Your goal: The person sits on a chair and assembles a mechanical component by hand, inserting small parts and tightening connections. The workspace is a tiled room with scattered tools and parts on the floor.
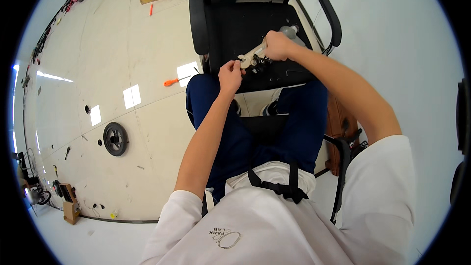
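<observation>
Hands worked on a long, pale part (253, 55) with small black bits (260, 63) hanging under it. It sat just above the seat of a black chair (235, 29), in front of the person's knees. The right hand (277, 45) was closed around the far end of the part, fingers wrapped tight. The left hand (230, 73) pinched the near end with its fingertips. Both arms reached straight out over the dark blue trousers (230, 137). An orange screwdriver (171, 82) and a black wheel (116, 139) lay on the floor, well apart.
</observation>
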The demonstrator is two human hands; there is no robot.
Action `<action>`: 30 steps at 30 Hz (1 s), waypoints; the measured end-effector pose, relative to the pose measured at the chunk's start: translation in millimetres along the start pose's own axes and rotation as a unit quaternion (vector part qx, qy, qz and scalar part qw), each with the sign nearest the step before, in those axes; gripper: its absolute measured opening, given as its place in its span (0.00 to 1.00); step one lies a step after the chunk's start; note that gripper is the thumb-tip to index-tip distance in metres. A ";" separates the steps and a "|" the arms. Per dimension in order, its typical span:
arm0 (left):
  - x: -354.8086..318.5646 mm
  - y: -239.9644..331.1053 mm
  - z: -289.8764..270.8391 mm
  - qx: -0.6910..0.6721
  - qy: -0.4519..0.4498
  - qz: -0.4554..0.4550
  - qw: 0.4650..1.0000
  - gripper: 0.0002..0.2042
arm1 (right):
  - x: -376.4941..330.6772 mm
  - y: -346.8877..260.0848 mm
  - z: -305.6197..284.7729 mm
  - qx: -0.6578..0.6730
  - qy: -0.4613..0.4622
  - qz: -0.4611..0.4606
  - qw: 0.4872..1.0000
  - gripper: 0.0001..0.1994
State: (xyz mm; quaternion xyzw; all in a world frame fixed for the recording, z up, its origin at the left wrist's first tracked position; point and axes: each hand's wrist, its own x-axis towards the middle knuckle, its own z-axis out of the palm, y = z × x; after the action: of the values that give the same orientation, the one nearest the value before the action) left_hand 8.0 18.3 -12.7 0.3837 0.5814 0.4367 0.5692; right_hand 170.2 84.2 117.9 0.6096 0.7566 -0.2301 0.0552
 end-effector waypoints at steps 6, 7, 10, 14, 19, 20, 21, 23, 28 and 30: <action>6.0 -0.7 -2.4 0.009 0.007 -0.028 1.000 0.15 | -23.4 11.8 1.5 0.071 0.173 -0.081 0.979 0.10; 4.4 0.6 -2.0 0.018 0.009 -0.025 0.999 0.15 | -35.1 8.1 2.8 0.112 0.205 -0.049 0.971 0.11; 3.4 1.2 -7.4 0.049 0.034 -0.025 0.998 0.13 | -62.8 2.9 16.4 0.265 0.146 0.031 0.953 0.11; -13.0 16.2 -6.1 0.181 0.077 0.026 0.980 0.18 | -97.2 21.4 79.3 0.423 0.152 0.043 0.892 0.09; -49.4 42.0 0.4 0.303 0.011 0.256 0.918 0.13 | -127.0 27.3 117.8 0.585 0.089 0.089 0.801 0.06; -59.1 50.8 -0.1 0.301 -0.083 0.262 0.913 0.12 | -129.0 27.9 118.1 0.610 0.091 0.086 0.783 0.07; -66.5 53.4 1.0 0.296 -0.178 0.265 0.900 0.12 | -131.5 28.0 116.3 0.634 0.094 0.084 0.763 0.07; -80.8 44.5 5.3 0.361 -0.222 0.266 0.866 0.11 | -133.2 30.5 113.0 0.669 0.095 0.086 0.733 0.07; -90.9 44.3 27.4 0.343 -0.258 0.170 0.887 0.09 | -124.3 38.9 114.2 0.723 0.116 0.126 0.670 0.06; -93.4 35.5 33.3 0.352 -0.220 0.190 0.890 0.10 | -118.4 27.2 116.4 0.734 0.158 0.117 0.650 0.08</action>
State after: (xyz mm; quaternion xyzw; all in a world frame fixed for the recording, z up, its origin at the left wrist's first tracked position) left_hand 44.8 -56.0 52.3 0.7483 0.4728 0.2078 0.4163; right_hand 202.7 -66.3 50.1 0.5617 0.2599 -0.6025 -0.5039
